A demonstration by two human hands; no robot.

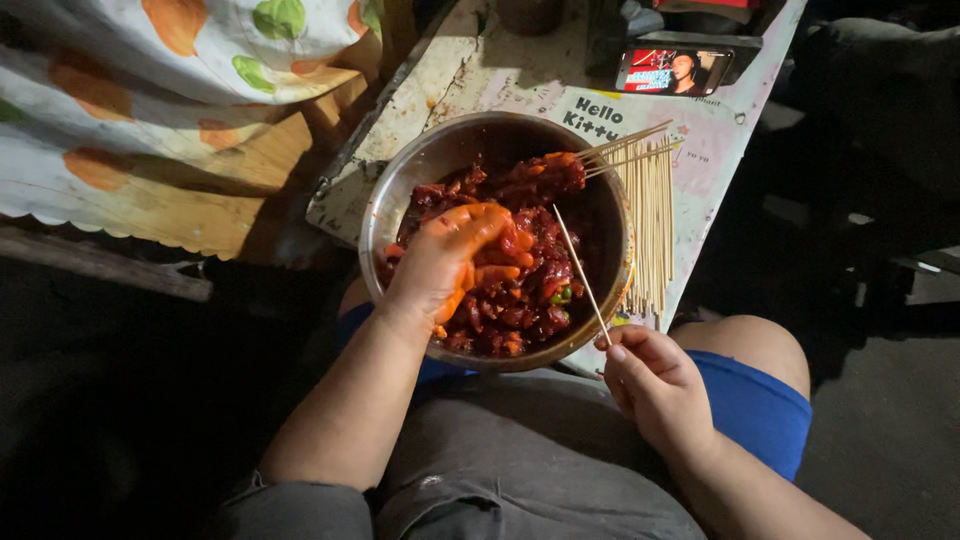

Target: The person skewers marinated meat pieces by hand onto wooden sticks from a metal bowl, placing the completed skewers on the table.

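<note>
The left hand is sunk in the metal bowl, its sauce-coated fingers curled over pieces of red marinated meat; whether that grip has closed on 1 piece I cannot tell. The right hand pinches the lower end of a thin wooden skewer, its tip over the meat.

The bowl sits at the near edge of the tabletop, overhanging the lap, so a hard push could likely tip it. Slippery fingers may lose the meat, and the sharp tip points toward the left hand. The loose pile of skewers beside the bowl could roll off.
</note>
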